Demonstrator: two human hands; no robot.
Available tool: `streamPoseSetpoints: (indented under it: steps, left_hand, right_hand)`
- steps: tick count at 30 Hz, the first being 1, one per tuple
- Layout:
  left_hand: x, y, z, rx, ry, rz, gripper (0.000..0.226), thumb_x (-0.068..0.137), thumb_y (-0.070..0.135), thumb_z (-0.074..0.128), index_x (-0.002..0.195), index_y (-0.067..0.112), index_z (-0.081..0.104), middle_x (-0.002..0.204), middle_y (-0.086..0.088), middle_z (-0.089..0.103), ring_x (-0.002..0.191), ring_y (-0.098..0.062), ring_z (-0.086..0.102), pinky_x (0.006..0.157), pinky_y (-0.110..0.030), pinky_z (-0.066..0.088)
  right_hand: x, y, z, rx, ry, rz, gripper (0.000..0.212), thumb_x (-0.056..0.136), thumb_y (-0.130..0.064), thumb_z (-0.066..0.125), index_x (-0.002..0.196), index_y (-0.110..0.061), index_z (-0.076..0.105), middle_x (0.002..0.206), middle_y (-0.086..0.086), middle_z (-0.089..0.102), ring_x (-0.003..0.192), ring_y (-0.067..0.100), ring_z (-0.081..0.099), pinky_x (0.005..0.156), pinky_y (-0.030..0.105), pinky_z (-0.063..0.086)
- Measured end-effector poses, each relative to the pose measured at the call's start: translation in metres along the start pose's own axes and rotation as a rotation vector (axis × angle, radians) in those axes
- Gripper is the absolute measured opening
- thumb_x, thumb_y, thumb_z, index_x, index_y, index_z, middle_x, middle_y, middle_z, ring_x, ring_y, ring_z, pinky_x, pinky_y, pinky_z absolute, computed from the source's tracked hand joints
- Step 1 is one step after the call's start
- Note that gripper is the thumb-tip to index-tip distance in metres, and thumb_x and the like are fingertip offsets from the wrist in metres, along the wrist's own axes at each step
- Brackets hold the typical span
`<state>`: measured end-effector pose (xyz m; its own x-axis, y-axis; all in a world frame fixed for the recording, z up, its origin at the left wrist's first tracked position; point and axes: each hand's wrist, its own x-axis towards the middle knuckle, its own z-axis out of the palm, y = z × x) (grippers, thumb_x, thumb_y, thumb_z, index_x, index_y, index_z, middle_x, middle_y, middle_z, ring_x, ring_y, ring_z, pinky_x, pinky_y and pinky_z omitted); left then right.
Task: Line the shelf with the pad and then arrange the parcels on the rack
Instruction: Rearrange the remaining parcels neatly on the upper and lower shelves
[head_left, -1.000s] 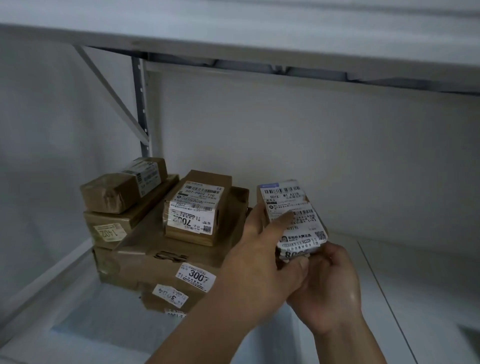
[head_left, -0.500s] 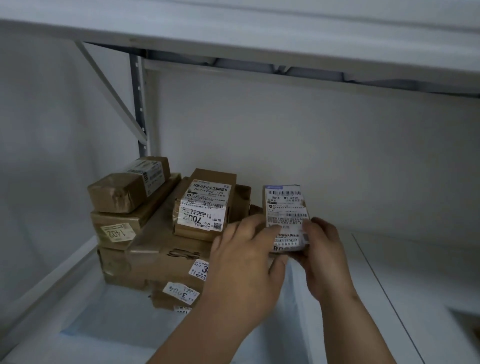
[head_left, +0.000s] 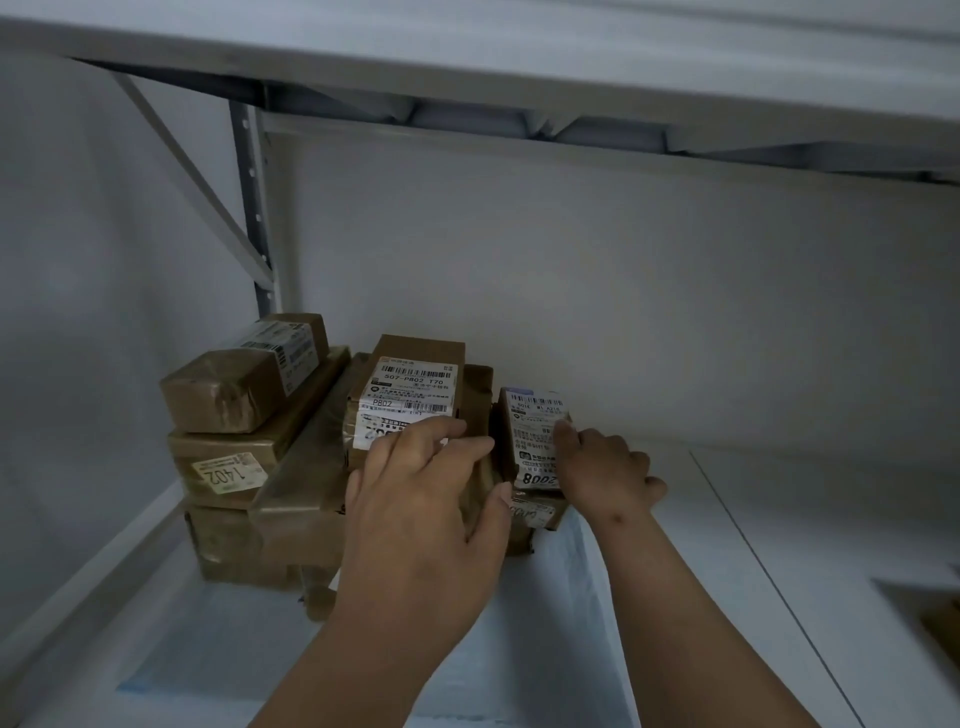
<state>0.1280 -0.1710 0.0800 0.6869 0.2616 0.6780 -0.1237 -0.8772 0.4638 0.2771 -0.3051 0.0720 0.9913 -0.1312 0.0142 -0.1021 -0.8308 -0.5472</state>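
A small brown parcel (head_left: 535, 441) with a white label ending in 2008 stands on the white foam pad (head_left: 519, 649) that lines the shelf (head_left: 779, 545). It sits just right of the stacked parcels. My right hand (head_left: 608, 478) holds its right side, with one fingertip on the label. My left hand (head_left: 431, 499) hovers with relaxed, spread fingers over the front of the stack; its fingertips touch the box labelled 507-P802 (head_left: 410, 379) and its thumb lies near the small parcel's left edge.
The stack at the left holds a large bottom box (head_left: 244, 545), a flat box marked 1402 (head_left: 223, 467) and a taped box on top (head_left: 234, 389). An upper shelf (head_left: 467, 62), a grey upright (head_left: 249, 208) and a diagonal brace (head_left: 192, 171) bound the bay.
Both hands carried the small parcel down and back until it stood beside the stack. My left hand has let go and shifted left over the stack.
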Motion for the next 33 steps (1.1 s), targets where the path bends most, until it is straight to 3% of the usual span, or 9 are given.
streamPoseSetpoints:
  steps: [4,7,9,14,17,22,26,28,33]
  left_hand:
    - [0.0,0.003,0.001,-0.031,0.003,0.009,0.046,0.08,0.05,0.048,0.113,0.027,0.071,0.119,0.009,0.061,0.113,-0.015,0.048,0.091,-0.035,0.034]
    - [-0.001,0.008,0.003,-0.052,-0.029,0.009,0.047,0.081,0.051,0.047,0.115,0.028,0.071,0.121,0.011,0.06,0.116,-0.012,0.045,0.094,-0.034,0.031]
    - [-0.002,0.012,0.005,-0.073,-0.048,0.013,0.047,0.081,0.051,0.047,0.114,0.029,0.071,0.12,0.011,0.059,0.115,-0.01,0.043,0.094,-0.033,0.031]
    - [-0.006,0.025,0.017,-0.086,-0.108,0.059,0.046,0.081,0.052,0.046,0.115,0.031,0.069,0.122,0.011,0.059,0.113,-0.012,0.044,0.089,-0.035,0.032]
    - [-0.009,0.04,0.033,-0.105,-0.169,0.076,0.045,0.083,0.052,0.048,0.116,0.03,0.069,0.123,0.008,0.058,0.112,-0.018,0.048,0.087,-0.039,0.039]
    - [-0.024,0.089,0.069,-0.19,-0.292,0.044,0.03,0.087,0.036,0.068,0.115,0.027,0.069,0.119,0.008,0.057,0.117,-0.022,0.051,0.098,-0.041,0.04]
    - [-0.046,0.147,0.105,-0.31,-0.389,0.045,0.034,0.08,0.053,0.056,0.109,0.037,0.066,0.114,0.017,0.052,0.114,-0.015,0.052,0.099,-0.04,0.042]
    - [-0.06,0.18,0.128,-0.365,-0.451,0.02,0.023,0.084,0.044,0.066,0.106,0.043,0.059,0.115,0.018,0.051,0.117,-0.014,0.051,0.101,-0.038,0.04]
    - [-0.101,0.268,0.188,-0.506,-0.674,-0.146,0.029,0.089,0.031,0.068,0.115,0.036,0.059,0.116,0.017,0.05,0.115,-0.008,0.054,0.089,-0.021,0.037]
  right_hand:
    - [0.002,0.009,0.003,0.165,-0.123,0.028,0.072,0.09,-0.072,0.016,0.134,-0.029,0.053,0.138,0.004,0.054,0.13,0.031,0.044,0.107,0.05,0.029]
    - [-0.005,0.014,0.009,0.347,-0.11,-0.033,0.087,0.071,-0.085,0.015,0.125,-0.032,0.058,0.129,0.0,0.061,0.121,0.028,0.053,0.105,0.053,0.036]
    - [-0.009,0.019,0.009,0.456,-0.094,-0.055,0.082,0.065,-0.086,0.019,0.114,-0.034,0.059,0.125,0.0,0.063,0.119,0.027,0.056,0.104,0.053,0.039]
    - [-0.032,0.041,-0.009,0.622,-0.075,-0.034,0.042,0.098,-0.057,0.038,0.119,-0.028,0.059,0.13,0.001,0.061,0.119,0.022,0.054,0.107,0.047,0.04]
    - [-0.044,0.064,-0.015,0.636,-0.098,-0.019,0.045,0.098,-0.056,0.041,0.123,-0.024,0.061,0.132,-0.001,0.06,0.121,0.021,0.054,0.108,0.046,0.039]
    - [-0.057,0.121,-0.038,0.63,-0.075,-0.003,0.042,0.094,-0.056,0.045,0.121,-0.029,0.062,0.127,-0.005,0.063,0.12,0.018,0.056,0.107,0.046,0.041]
    - [-0.061,0.187,-0.077,0.61,0.015,0.005,0.041,0.093,-0.053,0.051,0.125,-0.029,0.06,0.125,-0.009,0.063,0.118,0.012,0.057,0.107,0.042,0.042]
    - [-0.063,0.227,-0.1,0.6,0.097,-0.008,0.036,0.094,-0.047,0.053,0.124,-0.029,0.061,0.123,-0.009,0.064,0.115,0.01,0.058,0.105,0.04,0.044]
    - [-0.064,0.338,-0.171,0.449,0.438,0.038,0.036,0.088,-0.043,0.053,0.115,-0.024,0.067,0.117,-0.004,0.064,0.115,0.018,0.056,0.1,0.044,0.046]
